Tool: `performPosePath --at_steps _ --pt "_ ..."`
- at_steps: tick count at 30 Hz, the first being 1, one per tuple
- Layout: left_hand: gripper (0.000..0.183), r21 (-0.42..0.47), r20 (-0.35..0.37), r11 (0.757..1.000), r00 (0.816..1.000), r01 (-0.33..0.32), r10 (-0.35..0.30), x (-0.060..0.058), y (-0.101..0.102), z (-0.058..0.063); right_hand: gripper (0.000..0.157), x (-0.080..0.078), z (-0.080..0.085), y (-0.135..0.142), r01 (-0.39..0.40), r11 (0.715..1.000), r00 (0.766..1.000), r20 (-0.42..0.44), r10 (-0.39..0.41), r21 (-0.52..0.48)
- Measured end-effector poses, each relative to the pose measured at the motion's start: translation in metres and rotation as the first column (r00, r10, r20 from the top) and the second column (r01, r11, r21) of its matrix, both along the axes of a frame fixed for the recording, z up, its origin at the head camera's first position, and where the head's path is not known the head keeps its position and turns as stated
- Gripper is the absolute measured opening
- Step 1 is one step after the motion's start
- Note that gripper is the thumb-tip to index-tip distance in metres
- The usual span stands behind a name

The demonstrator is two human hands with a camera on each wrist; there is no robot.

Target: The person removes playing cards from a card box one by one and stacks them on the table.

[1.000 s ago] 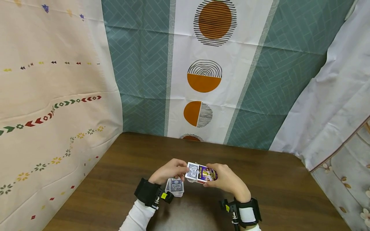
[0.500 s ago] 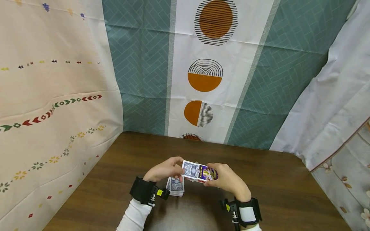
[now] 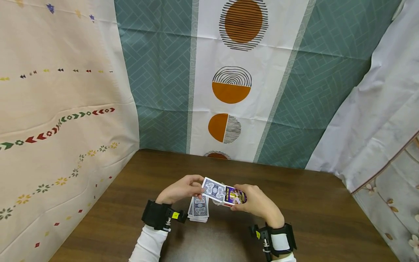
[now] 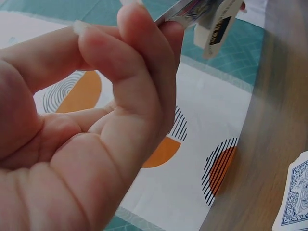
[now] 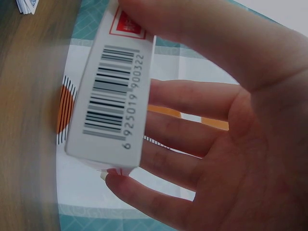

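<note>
My right hand (image 3: 260,206) grips a purple-and-white playing-card box (image 3: 235,196) between thumb and fingers. In the right wrist view the barcoded side of the box (image 5: 110,96) faces the camera. Out of the box's left end sticks a blue-backed playing card (image 3: 214,189), which my left hand (image 3: 181,189) pinches at its outer end. Several more cards (image 3: 200,208) lie in a loose pile on the table, just below the left hand. How many cards the left fingers hold, I cannot tell.
The brown wooden table (image 3: 327,214) spreads out around both hands. A patterned cloth (image 3: 163,91) hangs behind its far edge, with a cream cloth (image 3: 65,109) on the left and a white curtain (image 3: 370,109) on the right.
My left hand has moved left and slightly away, drawing the card further out of the box. The right hand and the box have barely moved.
</note>
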State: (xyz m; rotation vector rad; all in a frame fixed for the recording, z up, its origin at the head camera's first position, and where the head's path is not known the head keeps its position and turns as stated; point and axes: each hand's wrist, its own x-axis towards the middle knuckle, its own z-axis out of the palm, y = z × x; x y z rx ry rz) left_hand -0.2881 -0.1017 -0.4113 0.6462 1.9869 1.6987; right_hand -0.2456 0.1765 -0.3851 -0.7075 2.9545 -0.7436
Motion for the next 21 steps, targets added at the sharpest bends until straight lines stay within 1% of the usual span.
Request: performPosePath --at_steps 4,7,9,11,13,17,19,21 --pt "0.040 0.031 -0.003 0.999 1.000 0.007 -0.007 -0.001 -0.007 0.000 0.067 0.000 0.000 0.000 -0.001 1.000 1.000 -0.006 0.001 0.002" --pt "0.041 0.041 -0.013 0.999 1.000 -0.007 0.007 -0.002 -0.011 -0.001 0.066 -0.001 -0.001 -0.001 -0.007 1.000 1.000 -0.013 0.007 0.007" --pt "0.040 0.049 -0.014 0.998 0.999 -0.031 0.031 -0.003 -0.013 -0.001 0.065 -0.001 -0.002 -0.001 -0.009 1.000 1.000 -0.018 0.009 0.009" --pt "0.040 0.063 -0.016 0.996 0.998 -0.062 0.063 -0.003 -0.013 -0.001 0.064 -0.001 -0.002 -0.001 -0.009 1.000 1.000 -0.020 0.009 0.007" --pt "0.038 0.078 -0.008 0.991 0.994 -0.108 0.109 -0.003 -0.013 -0.001 0.063 -0.001 -0.003 -0.002 -0.005 1.000 1.000 -0.015 0.005 0.001" --pt "0.032 0.096 0.024 0.971 0.976 -0.218 0.217 -0.003 -0.010 -0.002 0.063 0.000 -0.003 -0.004 0.003 1.000 1.000 -0.005 -0.003 -0.002" --pt "0.029 0.103 0.029 0.961 0.967 -0.257 0.255 -0.004 -0.009 -0.004 0.064 0.001 -0.002 -0.005 0.005 1.000 1.000 -0.003 -0.005 0.004" --pt "0.028 0.108 0.024 0.954 0.960 -0.280 0.279 -0.004 -0.008 -0.005 0.065 0.002 -0.002 -0.005 0.006 1.000 1.000 -0.002 -0.006 0.007"
